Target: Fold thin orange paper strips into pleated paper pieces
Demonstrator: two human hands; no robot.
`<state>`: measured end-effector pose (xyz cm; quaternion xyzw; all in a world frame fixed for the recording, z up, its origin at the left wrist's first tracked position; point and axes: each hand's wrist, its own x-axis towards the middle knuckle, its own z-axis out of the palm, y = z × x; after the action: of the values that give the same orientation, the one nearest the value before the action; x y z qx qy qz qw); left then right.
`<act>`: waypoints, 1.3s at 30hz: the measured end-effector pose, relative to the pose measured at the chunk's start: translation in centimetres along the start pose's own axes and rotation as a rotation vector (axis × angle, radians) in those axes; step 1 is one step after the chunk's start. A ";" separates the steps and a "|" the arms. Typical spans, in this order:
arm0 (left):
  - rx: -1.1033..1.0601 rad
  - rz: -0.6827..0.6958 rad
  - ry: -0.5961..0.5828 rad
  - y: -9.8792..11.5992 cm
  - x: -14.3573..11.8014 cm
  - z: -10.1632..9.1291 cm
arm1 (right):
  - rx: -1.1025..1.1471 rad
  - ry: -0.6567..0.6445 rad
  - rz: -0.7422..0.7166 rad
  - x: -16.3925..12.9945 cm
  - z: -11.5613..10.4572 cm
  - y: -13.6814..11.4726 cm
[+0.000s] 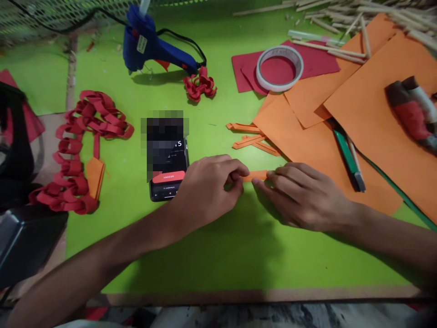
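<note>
Both my hands meet on a short orange paper strip [256,175] lying on the green table sheet [211,246]. My left hand [208,189] pinches its left end between thumb and fingers. My right hand [300,196] presses and grips its right end. Just beyond, several loose orange strips [251,139] lie beside large orange paper sheets [341,114]. A phone [167,171] lies face up directly left of my left hand.
A red paper chain [80,150] curls at the left with an orange link. A blue glue gun [150,45] and red paper flower [200,85] sit at the back. Tape roll [280,68] rests on red paper. A green cutter [348,157] and wooden sticks [368,13] lie right.
</note>
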<state>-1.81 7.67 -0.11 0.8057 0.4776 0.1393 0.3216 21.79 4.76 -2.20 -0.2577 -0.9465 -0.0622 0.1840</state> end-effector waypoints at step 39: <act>0.730 0.770 0.123 0.2 -2.0 1.3 | 0.310 0.043 0.005 -1.2 -0.6 1.9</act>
<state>-2.04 5.40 -0.80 0.9724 0.1826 0.1190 -0.0828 23.89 5.67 -2.11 -0.2272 -0.9399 0.0796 0.2422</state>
